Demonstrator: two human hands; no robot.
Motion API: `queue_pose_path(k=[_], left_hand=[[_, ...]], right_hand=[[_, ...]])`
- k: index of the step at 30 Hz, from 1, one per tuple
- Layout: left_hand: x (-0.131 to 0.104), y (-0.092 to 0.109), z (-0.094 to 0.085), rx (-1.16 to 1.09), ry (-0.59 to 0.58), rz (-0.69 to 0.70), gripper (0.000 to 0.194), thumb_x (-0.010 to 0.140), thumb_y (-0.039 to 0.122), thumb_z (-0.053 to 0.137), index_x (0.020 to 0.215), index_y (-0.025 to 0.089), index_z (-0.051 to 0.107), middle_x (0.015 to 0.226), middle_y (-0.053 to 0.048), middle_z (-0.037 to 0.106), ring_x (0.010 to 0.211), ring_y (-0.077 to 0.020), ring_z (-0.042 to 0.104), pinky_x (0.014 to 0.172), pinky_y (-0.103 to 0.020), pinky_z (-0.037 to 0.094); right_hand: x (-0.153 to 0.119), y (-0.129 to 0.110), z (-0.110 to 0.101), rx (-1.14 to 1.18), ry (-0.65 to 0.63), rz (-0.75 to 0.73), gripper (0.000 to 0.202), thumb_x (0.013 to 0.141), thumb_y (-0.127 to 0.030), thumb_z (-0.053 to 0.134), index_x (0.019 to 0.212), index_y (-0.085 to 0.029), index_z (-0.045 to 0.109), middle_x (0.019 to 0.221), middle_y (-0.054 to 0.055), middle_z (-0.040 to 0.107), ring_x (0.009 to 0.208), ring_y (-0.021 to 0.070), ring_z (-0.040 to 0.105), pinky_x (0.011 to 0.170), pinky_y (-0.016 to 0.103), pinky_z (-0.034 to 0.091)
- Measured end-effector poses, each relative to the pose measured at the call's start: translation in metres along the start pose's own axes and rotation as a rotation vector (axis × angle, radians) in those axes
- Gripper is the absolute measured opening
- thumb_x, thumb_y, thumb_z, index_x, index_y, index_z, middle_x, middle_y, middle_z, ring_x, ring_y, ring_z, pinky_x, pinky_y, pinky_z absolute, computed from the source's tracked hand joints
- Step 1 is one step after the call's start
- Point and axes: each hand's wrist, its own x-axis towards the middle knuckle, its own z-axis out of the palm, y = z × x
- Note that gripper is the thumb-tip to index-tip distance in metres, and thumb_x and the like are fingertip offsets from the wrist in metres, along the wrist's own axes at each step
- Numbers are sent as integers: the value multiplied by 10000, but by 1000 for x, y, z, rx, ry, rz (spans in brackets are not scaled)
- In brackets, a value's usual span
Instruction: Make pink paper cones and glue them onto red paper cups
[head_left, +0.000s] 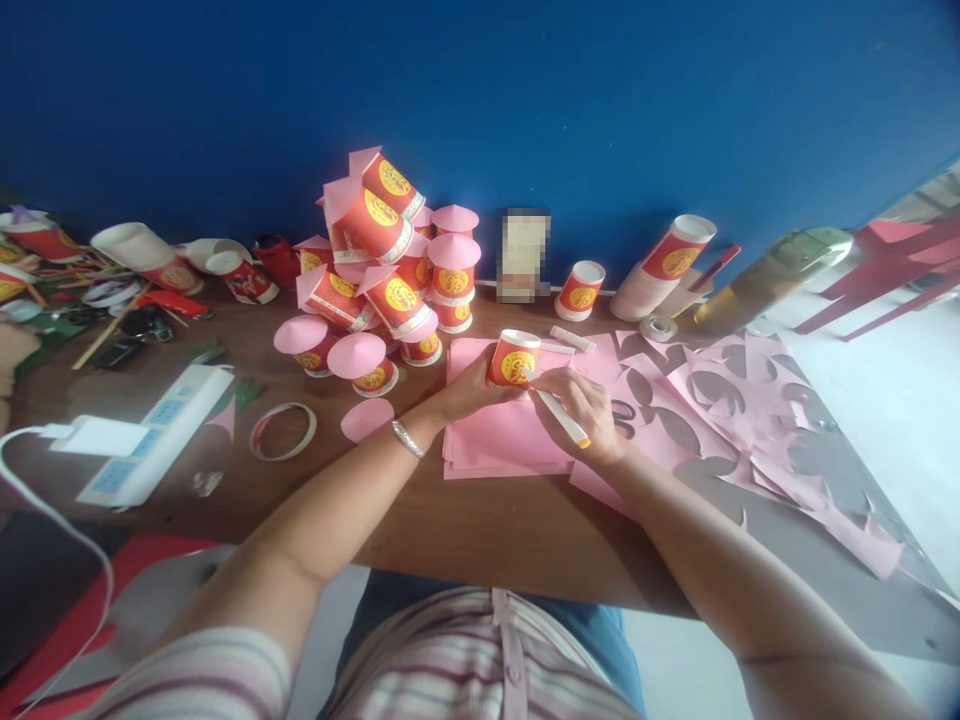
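Note:
In the middle of the head view, a red paper cup [513,358] with a yellow round emblem stands upright, its white rim upward. My left hand [478,390] is closed round its left side and lower part. My right hand [581,408] grips a slim white tool [564,420] with an orange end; its kind is not clear. The tool's narrow tip points at the cup's emblem; whether it touches cannot be made out. Under both hands lies a stack of pink paper sheets [499,440]. Black scissor handles [624,418] show beside my right wrist.
Several red cups with pink paper cones [356,355] are piled at back left. Further left lie a power strip [161,430] and a tape ring [283,432]. Cut pink scraps [720,400] cover the right side. Stacked cups [664,265] and a bottle [772,275] stand behind.

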Motion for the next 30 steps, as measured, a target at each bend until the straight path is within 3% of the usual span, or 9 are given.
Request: queue_pose_path(k=[13, 19, 30], left_hand=[[0, 3, 2, 25, -12, -17, 568, 757, 384, 861, 1218, 180, 600, 1170, -107, 660, 1106, -250, 610, 911, -359, 509], [1, 1, 1, -7, -35, -15, 604, 765, 370, 855, 1276, 175, 599, 1214, -125, 671, 1144, -266, 625, 969, -390, 503], [1, -3, -1, -11, 12, -32, 642, 716, 413, 884, 1230, 165, 590, 1120, -111, 664, 1032, -241, 638, 888, -372, 517]], right_hand=[[9, -3, -5, -34, 33, 27, 212, 923, -97, 610, 1096, -217, 593, 873, 50, 709, 755, 196, 699, 652, 315, 580], [10, -5, -6, -50, 30, 36, 193, 923, -85, 590, 1065, -215, 584, 858, 38, 697, 753, 186, 688, 648, 297, 558], [2, -4, -1, -25, 0, 52, 177, 933, -119, 599, 1067, -233, 593, 860, 32, 714, 740, 181, 707, 631, 298, 564]])
